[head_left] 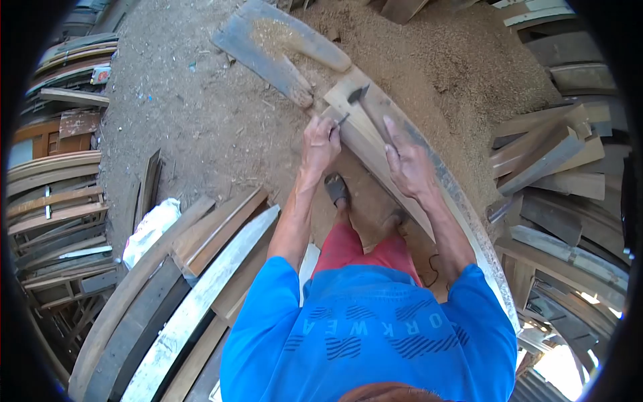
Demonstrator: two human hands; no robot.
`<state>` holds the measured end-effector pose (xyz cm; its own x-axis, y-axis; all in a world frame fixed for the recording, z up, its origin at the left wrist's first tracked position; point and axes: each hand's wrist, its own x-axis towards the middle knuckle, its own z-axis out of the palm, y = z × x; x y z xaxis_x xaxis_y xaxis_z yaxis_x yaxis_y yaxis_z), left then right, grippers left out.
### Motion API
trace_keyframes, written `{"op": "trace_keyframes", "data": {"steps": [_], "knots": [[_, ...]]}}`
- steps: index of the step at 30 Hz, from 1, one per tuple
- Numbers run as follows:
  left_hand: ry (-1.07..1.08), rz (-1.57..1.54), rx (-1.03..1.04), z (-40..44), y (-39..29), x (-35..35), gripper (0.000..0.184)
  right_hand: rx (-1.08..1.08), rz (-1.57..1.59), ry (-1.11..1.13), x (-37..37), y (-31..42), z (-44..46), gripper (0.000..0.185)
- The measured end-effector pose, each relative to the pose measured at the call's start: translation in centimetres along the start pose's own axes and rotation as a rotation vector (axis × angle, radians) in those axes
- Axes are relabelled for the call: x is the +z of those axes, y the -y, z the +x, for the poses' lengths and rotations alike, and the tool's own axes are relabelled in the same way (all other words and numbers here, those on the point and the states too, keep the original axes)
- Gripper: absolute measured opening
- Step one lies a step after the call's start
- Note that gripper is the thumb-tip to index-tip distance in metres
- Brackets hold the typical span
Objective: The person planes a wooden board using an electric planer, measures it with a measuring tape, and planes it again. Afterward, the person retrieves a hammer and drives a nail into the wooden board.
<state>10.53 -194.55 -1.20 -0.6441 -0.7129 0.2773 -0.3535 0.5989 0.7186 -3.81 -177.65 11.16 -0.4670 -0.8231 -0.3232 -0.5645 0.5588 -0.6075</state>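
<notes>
A pale wooden board lies on a long, worn plank bench that slants away from me. My left hand is closed at the board's left edge, pinching a thin dark metal piece whose exact kind I cannot make out. On the other side, my right hand is closed around the handle of a hammer. The dark hammer head is over the board's far end, a little beyond the metal piece.
A forked, weathered plank extends at the far end. Sawdust covers the ground on the right. Stacked boards line the right side, with more lumber at left. Near my left lie beams and a white bag.
</notes>
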Motion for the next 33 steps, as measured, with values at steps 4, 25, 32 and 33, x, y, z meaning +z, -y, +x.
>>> {"op": "trace_keyframes", "data": {"steps": [4,25,32,33], "knots": [[0.009,-0.052,-0.021,-2.0,-0.6,-0.5,0.007,-0.433,0.311,-0.538,-2.0,3.8,-4.0,0.062],[0.095,-0.028,-0.179,0.4,1.3,-1.8,0.011,0.016,0.555,-0.261,1.3,0.9,-5.0,0.06],[-0.053,0.161,-0.247,3.0,1.1,-6.5,0.011,0.212,0.893,-0.243,2.2,-1.7,-7.9,0.062],[-0.042,0.183,-0.203,2.6,0.5,-6.3,0.011,0.223,0.884,-0.238,2.5,-2.1,-8.2,0.063]]}}
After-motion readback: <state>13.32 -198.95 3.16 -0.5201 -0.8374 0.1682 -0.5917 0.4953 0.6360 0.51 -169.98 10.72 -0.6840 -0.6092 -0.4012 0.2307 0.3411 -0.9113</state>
